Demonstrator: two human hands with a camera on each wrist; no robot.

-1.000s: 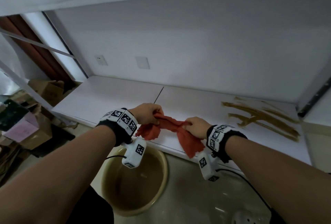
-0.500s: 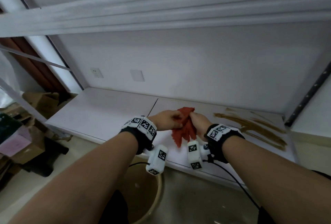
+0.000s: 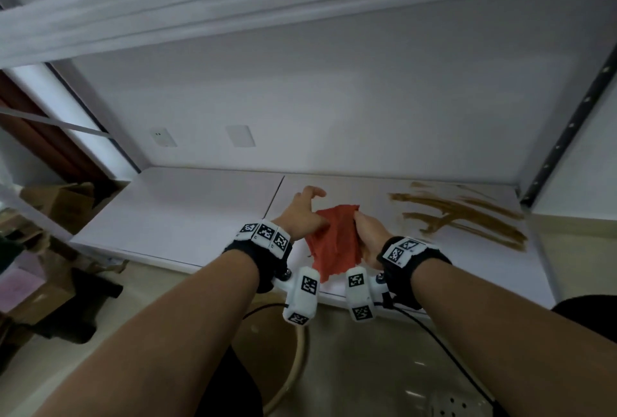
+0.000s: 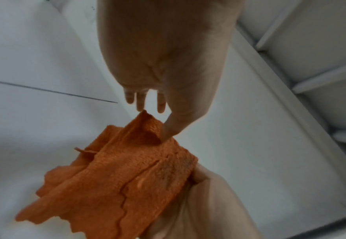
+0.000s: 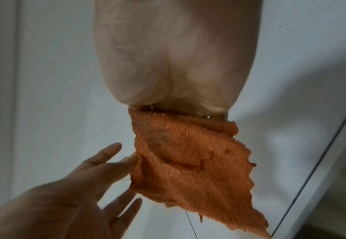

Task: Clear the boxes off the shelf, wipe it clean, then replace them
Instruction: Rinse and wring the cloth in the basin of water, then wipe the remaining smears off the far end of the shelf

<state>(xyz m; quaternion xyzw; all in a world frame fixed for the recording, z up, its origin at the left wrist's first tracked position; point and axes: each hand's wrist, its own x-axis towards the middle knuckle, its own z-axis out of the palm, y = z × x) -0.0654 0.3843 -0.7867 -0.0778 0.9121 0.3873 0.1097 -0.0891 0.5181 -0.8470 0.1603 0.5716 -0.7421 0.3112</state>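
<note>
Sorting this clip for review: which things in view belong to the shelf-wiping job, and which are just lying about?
Part of the job:
- orange cloth, gripped by the right hand; the left hand is open beside it
- white shelf
- brown smears on the shelf's right side
- bucket on the floor below

Lying about:
- cardboard boxes on the floor at left
- wall socket

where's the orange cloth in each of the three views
Head: the orange cloth is at centre, between the two hands, over the shelf's front edge.
Left wrist: it fills the lower middle, gripped by the right hand at bottom right.
Right wrist: it hangs at centre right, below the right hand.
Shared landmark: the dark seam in the white shelf, seen at and.
</note>
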